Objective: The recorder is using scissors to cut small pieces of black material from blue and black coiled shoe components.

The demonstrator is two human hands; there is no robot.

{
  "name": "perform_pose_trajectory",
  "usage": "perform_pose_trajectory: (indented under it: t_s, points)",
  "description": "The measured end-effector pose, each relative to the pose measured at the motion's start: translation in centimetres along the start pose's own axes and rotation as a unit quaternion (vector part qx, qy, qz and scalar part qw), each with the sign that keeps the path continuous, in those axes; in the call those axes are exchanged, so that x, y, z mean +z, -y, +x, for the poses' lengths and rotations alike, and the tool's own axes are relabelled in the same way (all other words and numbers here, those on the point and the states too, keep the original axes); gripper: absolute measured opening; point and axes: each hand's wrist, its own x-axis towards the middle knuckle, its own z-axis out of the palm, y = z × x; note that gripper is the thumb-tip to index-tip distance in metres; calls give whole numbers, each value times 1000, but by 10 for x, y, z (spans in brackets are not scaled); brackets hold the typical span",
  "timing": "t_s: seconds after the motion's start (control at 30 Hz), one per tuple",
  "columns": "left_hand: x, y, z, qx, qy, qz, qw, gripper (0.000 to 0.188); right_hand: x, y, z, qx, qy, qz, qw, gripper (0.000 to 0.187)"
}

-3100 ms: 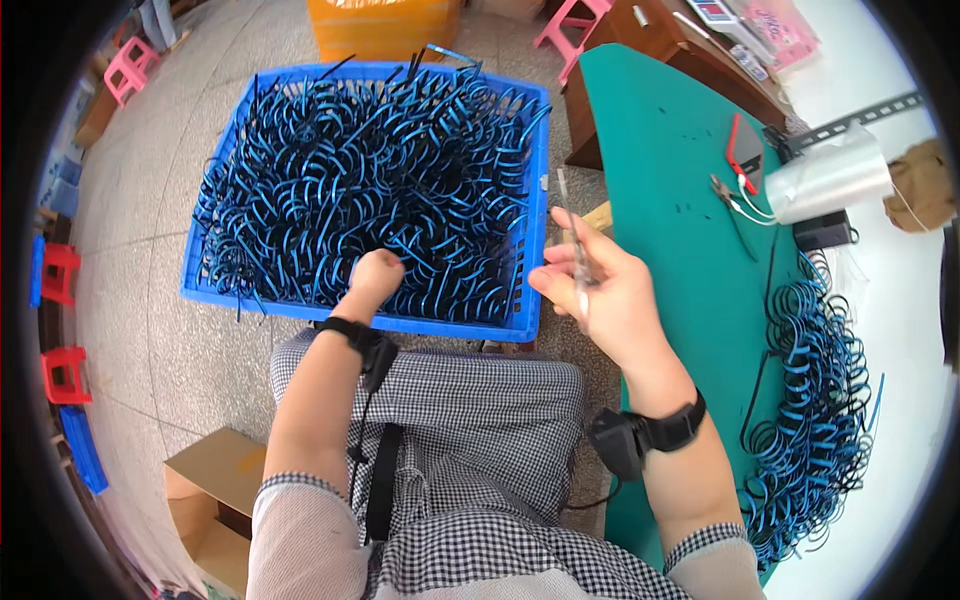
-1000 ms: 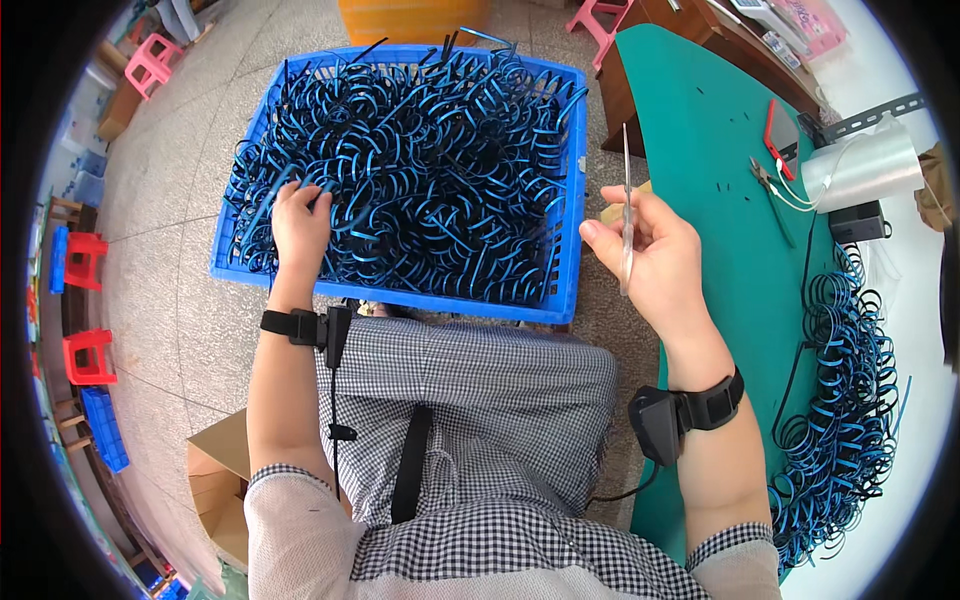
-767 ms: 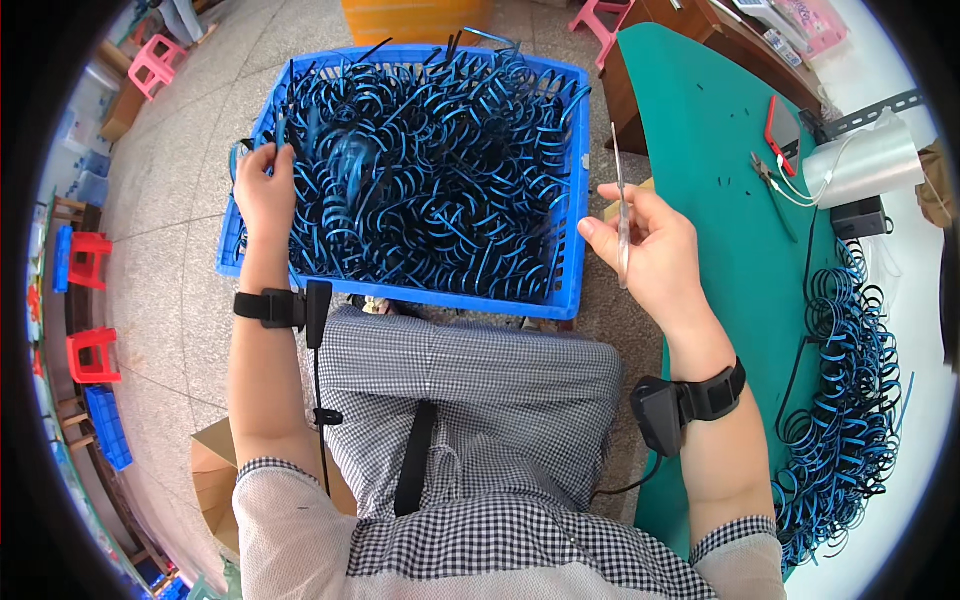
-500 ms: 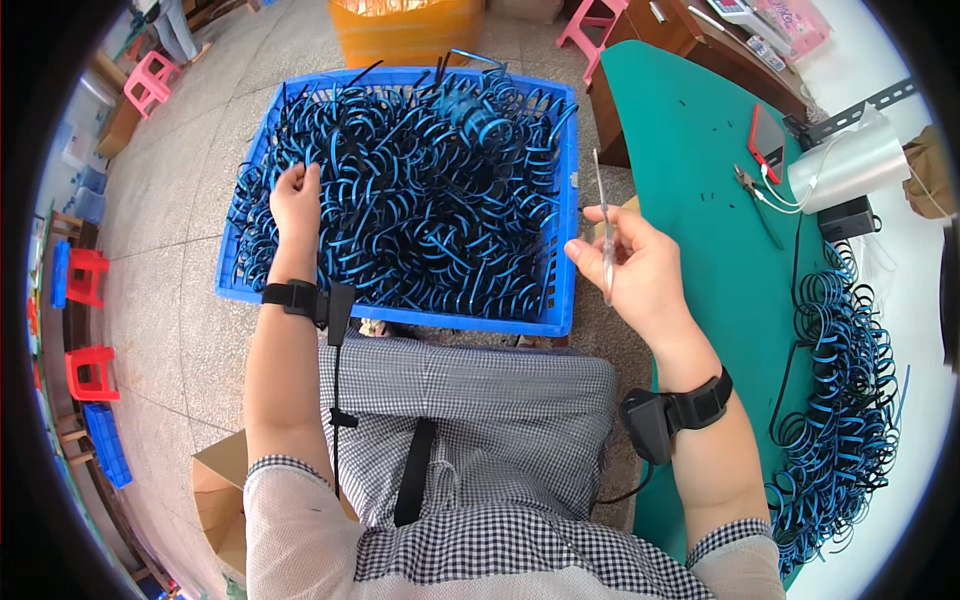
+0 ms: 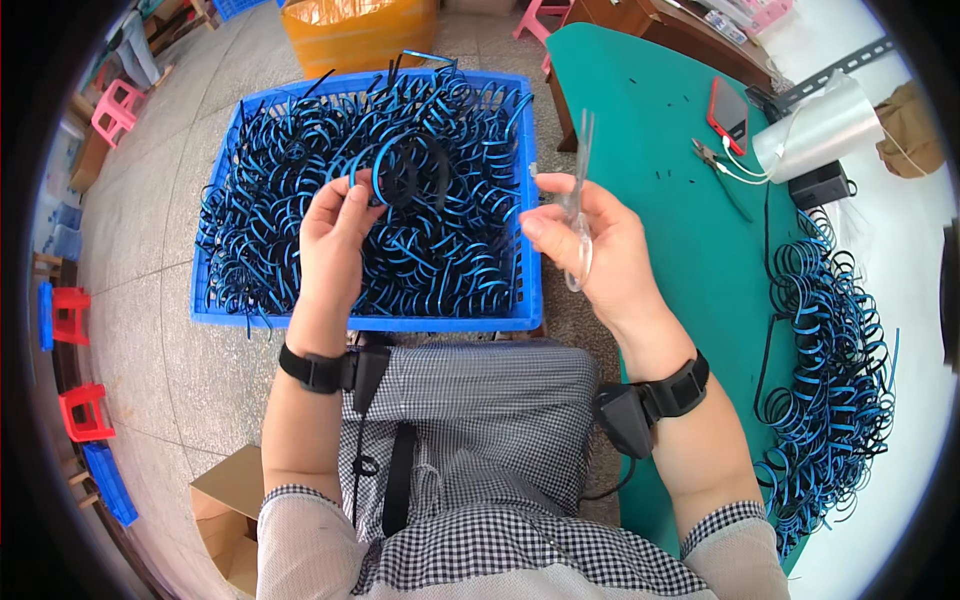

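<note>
My left hand (image 5: 335, 225) is raised over the near left part of the blue basket (image 5: 440, 324). Its thumb and fingers pinch a coiled black-and-blue strip (image 5: 380, 172), whose loops extend to the right above the heap. More curled strips (image 5: 290, 215) of the same kind fill the basket in a tangle. To the right of the basket's rim, my right hand (image 5: 605, 245) grips what look like slim scissors (image 5: 581, 170). Their two thin, pale blades point away from me, and a clear handle loop shows below the fingers. Part of the handles is hidden in the hand.
On the right is a green tabletop (image 5: 680, 270) with cutting pliers (image 5: 722, 178), a red-edged phone (image 5: 728, 115), a silver cylinder (image 5: 820, 130) and a pile of coiled strips (image 5: 835, 370). An orange-taped carton (image 5: 360, 35) stands beyond the basket; an open cardboard box (image 5: 225, 510) sits low left.
My left hand has come up from the heap, toward the right, now with a coiled strip in its fingers. The scissors have turned slightly, showing both blades. The whole view has shifted.
</note>
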Motion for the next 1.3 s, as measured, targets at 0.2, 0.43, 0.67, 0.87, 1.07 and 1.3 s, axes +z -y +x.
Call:
perform_pose_trajectory:
  t_s: [0.2, 0.43, 0.67, 0.87, 1.07, 1.3]
  points:
    - [47, -22, -42, -74, 83, -138, 984, 16, -4, 7, -3, 34, 11, 88, 995, 46]
    - [56, -41, -57, -210, 104, -76, 969, 23, -2, 8, -7, -268, 16, -42, 962, 49]
    - [55, -66, -59, -172, 36, 191, 966, 39, 4, 17, -17, -234, 27, -51, 970, 33]
    - [77, -94, -80, -23, 49, 194, 980, 26, 2, 25, -26, -191, 44, -77, 978, 37]
    - [102, -90, -102, -74, 61, 10, 995, 23, 9, 20, -27, -286, 25, -44, 957, 33]
    - [119, -87, -117, -102, 17, -250, 963, 17, 16, 24, -34, -367, -1, -53, 929, 39]
